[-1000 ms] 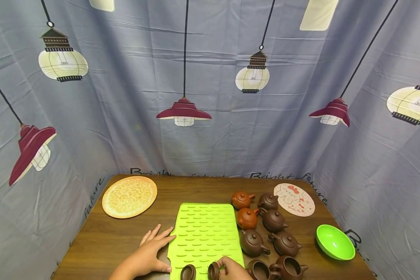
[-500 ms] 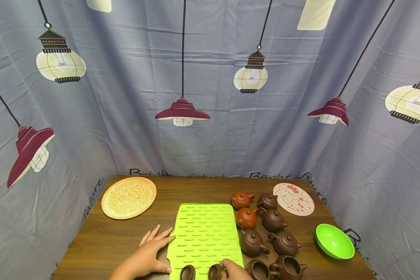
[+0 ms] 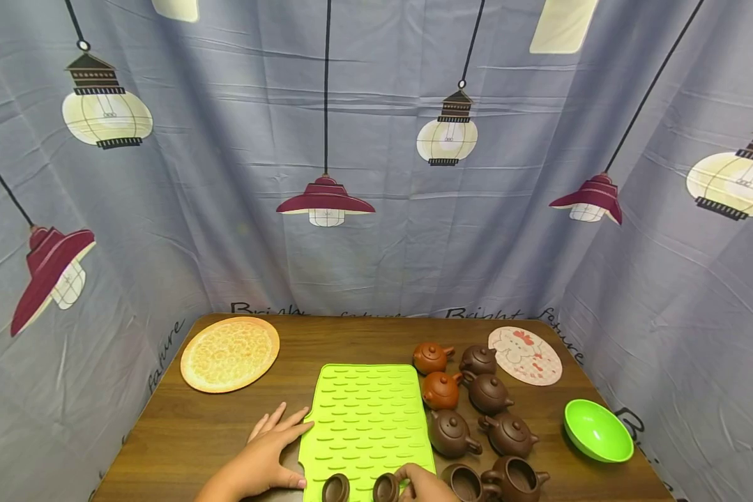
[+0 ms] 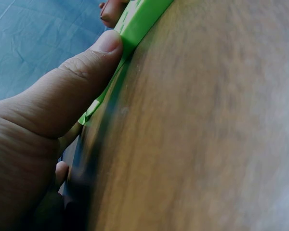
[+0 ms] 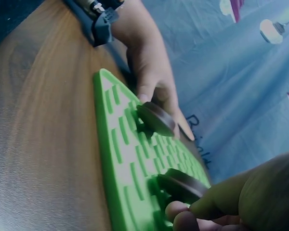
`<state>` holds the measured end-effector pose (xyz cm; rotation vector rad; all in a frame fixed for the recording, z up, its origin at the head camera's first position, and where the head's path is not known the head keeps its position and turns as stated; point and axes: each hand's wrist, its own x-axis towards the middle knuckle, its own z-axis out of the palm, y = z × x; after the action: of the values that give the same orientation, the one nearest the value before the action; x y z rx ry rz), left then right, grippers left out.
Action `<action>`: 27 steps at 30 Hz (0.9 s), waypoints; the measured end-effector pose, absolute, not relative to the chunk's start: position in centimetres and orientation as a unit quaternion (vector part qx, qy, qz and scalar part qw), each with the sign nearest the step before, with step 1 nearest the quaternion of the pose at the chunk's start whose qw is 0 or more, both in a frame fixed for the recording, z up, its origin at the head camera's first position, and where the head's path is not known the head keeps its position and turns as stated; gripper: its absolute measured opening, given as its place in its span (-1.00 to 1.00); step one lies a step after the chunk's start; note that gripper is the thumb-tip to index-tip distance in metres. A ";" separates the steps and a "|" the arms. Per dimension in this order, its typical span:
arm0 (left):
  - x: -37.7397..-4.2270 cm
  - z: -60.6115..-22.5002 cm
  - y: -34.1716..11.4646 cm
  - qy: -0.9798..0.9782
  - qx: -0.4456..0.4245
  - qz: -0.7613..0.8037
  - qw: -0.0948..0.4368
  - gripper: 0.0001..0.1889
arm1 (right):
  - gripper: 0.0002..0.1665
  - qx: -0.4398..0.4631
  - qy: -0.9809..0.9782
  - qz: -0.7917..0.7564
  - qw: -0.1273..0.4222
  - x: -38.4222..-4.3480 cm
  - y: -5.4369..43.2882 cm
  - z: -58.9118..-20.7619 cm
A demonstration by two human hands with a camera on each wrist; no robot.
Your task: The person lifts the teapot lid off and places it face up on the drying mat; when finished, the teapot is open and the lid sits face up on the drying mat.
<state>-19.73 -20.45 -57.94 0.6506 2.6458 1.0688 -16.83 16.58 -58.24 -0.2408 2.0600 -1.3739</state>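
Note:
On the lime-green mat (image 3: 369, 411), near its front edge, two dark brown teapot lids rest with their hollow undersides up. My right hand (image 3: 424, 484) holds the right lid (image 3: 385, 488) at its right edge; in the right wrist view its fingers (image 5: 221, 199) meet right at the tilted lid. The left lid (image 3: 335, 489) stands apart from both hands. Fingers spread, my left hand (image 3: 259, 454) lies along the mat's left edge, thumb tip touching the rim in the left wrist view. Right of the mat, a brown teapot (image 3: 463, 481) and another teapot (image 3: 519, 478) have uncovered mouths.
Several lidded teapots stand in two columns right of the mat, including an orange teapot (image 3: 440, 390) and a dark one (image 3: 508, 434). A green bowl (image 3: 598, 431) is at far right. A yellow round mat (image 3: 230, 354) lies back left, a pink round mat (image 3: 527, 355) back right.
The right lid has tipped from nearly on edge to flatter, its hollow side turning up, with my right hand still at it. My left hand keeps its place on the mat's edge.

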 end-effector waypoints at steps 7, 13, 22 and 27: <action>-19.7 -57.8 -20.5 0.899 0.223 0.361 0.104 0.14 | -0.62 -0.084 0.787 -0.517 0.326 -18.8 18.4 -61.2; -19.7 -57.8 -20.5 0.901 0.226 0.356 0.101 0.13 | -0.64 -0.098 0.834 -0.465 0.281 -17.1 17.6 -53.8; -19.8 -58.0 -20.4 0.901 0.223 0.357 0.103 0.13 | -0.64 -0.104 0.880 -0.438 0.150 -17.3 18.6 -49.7; -19.7 -57.9 -20.4 0.902 0.224 0.355 0.104 0.13 | -0.56 -0.057 0.878 -0.462 0.113 -18.0 19.6 -49.7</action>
<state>-19.74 -20.42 -57.91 0.6614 2.6595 1.0459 -17.95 19.58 -49.70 -0.1678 2.5767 -1.3546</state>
